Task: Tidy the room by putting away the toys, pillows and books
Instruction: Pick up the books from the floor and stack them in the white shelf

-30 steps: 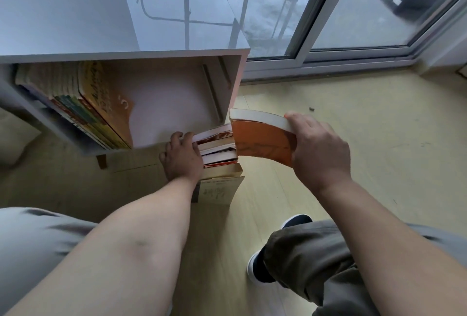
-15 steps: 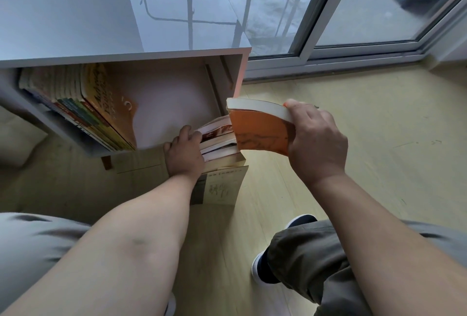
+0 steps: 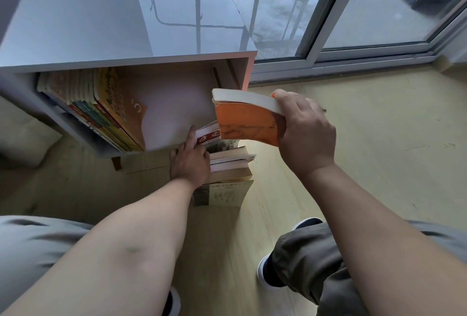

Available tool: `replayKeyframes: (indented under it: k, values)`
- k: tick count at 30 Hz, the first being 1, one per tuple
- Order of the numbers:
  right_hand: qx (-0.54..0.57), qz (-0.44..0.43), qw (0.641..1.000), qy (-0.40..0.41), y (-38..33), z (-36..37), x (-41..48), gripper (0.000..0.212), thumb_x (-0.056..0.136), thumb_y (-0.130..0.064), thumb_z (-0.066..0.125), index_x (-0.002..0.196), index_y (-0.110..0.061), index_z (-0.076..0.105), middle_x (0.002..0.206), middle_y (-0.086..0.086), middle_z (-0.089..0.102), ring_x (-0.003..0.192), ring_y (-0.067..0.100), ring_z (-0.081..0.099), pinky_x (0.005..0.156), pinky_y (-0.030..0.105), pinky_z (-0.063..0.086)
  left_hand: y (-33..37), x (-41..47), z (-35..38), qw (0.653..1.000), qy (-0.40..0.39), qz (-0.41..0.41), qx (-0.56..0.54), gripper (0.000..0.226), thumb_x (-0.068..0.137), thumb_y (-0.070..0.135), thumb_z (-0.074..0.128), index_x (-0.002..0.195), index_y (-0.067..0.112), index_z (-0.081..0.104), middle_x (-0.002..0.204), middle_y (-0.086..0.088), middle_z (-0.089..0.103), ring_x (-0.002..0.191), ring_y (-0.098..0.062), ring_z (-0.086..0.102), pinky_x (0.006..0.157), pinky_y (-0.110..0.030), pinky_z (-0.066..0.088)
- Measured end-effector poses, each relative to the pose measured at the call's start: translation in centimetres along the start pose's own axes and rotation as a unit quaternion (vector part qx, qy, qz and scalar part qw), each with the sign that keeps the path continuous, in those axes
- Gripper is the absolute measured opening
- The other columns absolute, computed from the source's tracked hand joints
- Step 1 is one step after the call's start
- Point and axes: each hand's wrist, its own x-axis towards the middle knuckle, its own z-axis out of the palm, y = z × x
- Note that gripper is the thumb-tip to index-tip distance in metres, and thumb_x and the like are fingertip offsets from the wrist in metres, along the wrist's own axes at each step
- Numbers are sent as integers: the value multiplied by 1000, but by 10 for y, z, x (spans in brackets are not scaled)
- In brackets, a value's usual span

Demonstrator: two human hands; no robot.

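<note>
Shelving books: right hand (image 3: pixel 305 133) grips an orange paperback (image 3: pixel 245 123), likely needing upright sliding into the bookcase (image 3: pixel 101 17); left hand (image 3: pixel 190 164) touches the stack (image 3: pixel 231 164), grip unclear.

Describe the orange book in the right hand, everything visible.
The orange book is a paperback: orange cover with a faint dark line drawing, off-white page block facing up, cover slightly bowed. The right hand grips its right end, holding it in the air, tilted, before the right side of the shelf opening and above the floor stack. Whether its lower left corner touches the stack's top book cannot be told.
</note>
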Motion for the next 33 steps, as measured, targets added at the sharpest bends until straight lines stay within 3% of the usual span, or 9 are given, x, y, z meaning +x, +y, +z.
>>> replayKeyframes:
  k: [4, 8, 11, 14, 17, 20, 23, 29, 33]
  values:
    - [22, -30, 999, -32, -6, 14, 7, 38, 93, -19, 64, 131, -19, 59, 124, 0, 68, 106, 37, 61, 62, 42, 51, -7, 4, -4, 998, -30, 16, -49, 21, 98, 42, 54, 105, 25, 63, 169, 12, -7, 139, -26, 44, 113, -48, 36]
    - [28, -52, 995, -83, -10, 31, 10, 41, 95, -22, 64, 135, -18, 57, 127, 5, 66, 110, 38, 60, 69, 46, 54, -16, 3, -1, 994, -38, -3, -103, 60, 90, 51, 65, 138, 21, 47, 168, 15, -15, 136, -26, 50, 103, -43, 49]
    - [50, -12, 992, -112, -9, 52, 12, 37, 101, -22, 56, 137, -24, 56, 130, 0, 64, 113, 34, 56, 74, 43, 49, -14, 1, -1, 980, -44, -64, -182, 71, 93, 48, 66, 151, 22, 34, 169, 11, -14, 142, -27, 45, 105, -42, 48]
    - [52, -2, 988, -147, -9, 79, 9, 38, 101, -20, 55, 138, -25, 53, 130, 0, 64, 111, 32, 56, 76, 42, 51, -9, -2, 3, 949, -43, -171, -261, 77, 92, 52, 67, 151, 22, 28, 169, -1, 14, 138, -32, 48, 100, -43, 49]
    - [58, 2, 980, -193, -9, 112, 4, 36, 101, -18, 54, 136, -27, 54, 129, 1, 64, 108, 32, 57, 73, 38, 47, -5, -7, 8, 888, -50, -276, -365, 87, 86, 59, 71, 147, 16, 26, 148, -12, 49, 125, -37, 57, 88, -38, 49]
    - [78, 0, 963, -257, -9, 142, 1, 42, 97, -13, 54, 135, -29, 54, 131, 4, 64, 107, 36, 59, 72, 35, 40, -8, -13, 17, 883, -51, -273, -379, 94, 87, 60, 69, 153, 13, 21, 148, -15, 51, 127, -38, 56, 89, -36, 47]
    - [109, 28, 954, -279, -13, 162, 0, 47, 95, -13, 55, 139, -29, 55, 134, 7, 64, 112, 37, 62, 85, 39, 49, -13, -16, 25, 879, -66, -269, -389, 96, 87, 66, 65, 156, 16, 20, 149, -12, 51, 129, -36, 56, 94, -38, 49]
    - [139, 21, 919, -369, -16, 194, 8, 45, 100, -23, 56, 145, -27, 51, 142, 9, 57, 125, 35, 56, 103, 43, 48, -18, -9, 32, 883, -73, -246, -394, 75, 92, 66, 58, 148, 21, 37, 132, -2, 63, 120, -28, 61, 87, -31, 46]
    - [88, 38, 907, -409, -18, 204, 11, 40, 104, -37, 47, 144, -31, 46, 144, 8, 49, 126, 34, 53, 96, 49, 53, -16, -3, 34, 871, -39, -249, -421, 71, 91, 67, 57, 145, 25, 39, 129, 1, 65, 120, -27, 62, 93, -38, 52]
